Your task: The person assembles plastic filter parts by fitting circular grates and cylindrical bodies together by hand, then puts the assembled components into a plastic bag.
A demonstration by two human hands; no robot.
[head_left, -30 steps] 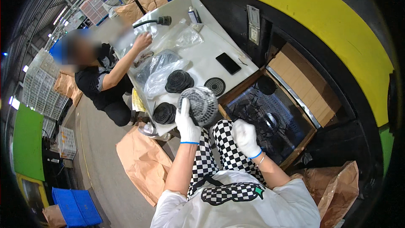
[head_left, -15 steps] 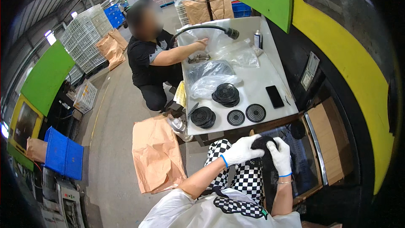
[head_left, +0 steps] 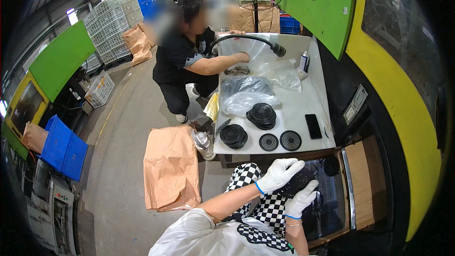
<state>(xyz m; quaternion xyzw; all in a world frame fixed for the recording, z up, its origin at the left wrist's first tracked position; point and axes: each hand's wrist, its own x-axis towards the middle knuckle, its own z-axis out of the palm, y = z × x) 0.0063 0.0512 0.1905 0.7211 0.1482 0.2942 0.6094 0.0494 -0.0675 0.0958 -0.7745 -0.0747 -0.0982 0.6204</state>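
Note:
In white gloves with blue cuffs, my left hand and my right hand hold a black perforated disc over my lap. The left glove grips its upper left edge, and the right glove grips its lower right edge. Whether more than one disc is held, I cannot tell. Beyond my hands stands a white table. On it lie a near stack of black discs, a farther stack, a small single disc and a larger single disc.
A phone, plastic bags and a spray can lie or stand on the table. A co-worker crouches at its left side. Brown paper covers floor to my left. A wood-framed bin is at my right.
My hands have moved apart around the disc, which now shows its broad face. The co-worker's head has turned and leaned towards the table. The whole view has shifted slightly.

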